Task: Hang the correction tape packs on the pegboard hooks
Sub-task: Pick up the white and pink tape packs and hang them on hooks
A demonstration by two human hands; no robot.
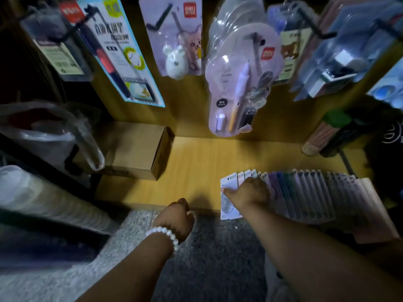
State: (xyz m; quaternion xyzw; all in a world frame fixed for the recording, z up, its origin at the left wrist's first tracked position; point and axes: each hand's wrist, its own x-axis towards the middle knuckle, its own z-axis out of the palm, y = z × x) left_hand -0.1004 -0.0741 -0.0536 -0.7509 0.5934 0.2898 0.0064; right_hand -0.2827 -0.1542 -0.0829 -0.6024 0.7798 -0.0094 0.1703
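A fanned row of flat correction tape packs (305, 192) lies on the low wooden shelf (192, 166), white ones at the left, purple and blue ones further right. My right hand (250, 194) rests on the leftmost white pack (227, 205), thumb and fingers closed around its edge. My left hand (177, 216), with a white bead bracelet at the wrist, hangs curled at the shelf's front edge and holds nothing. Above, black pegboard hooks (314, 23) stick out of the wooden back panel, most carrying blister packs.
A cardboard box (133, 149) sits at the shelf's left end, with clear plastic bags (50, 131) beside it. Hanging packs crowd the panel: a purple pen pack (237, 83), a bear pack (174, 38), a blue-edged pack (117, 51). Speckled floor (207, 258) lies below.
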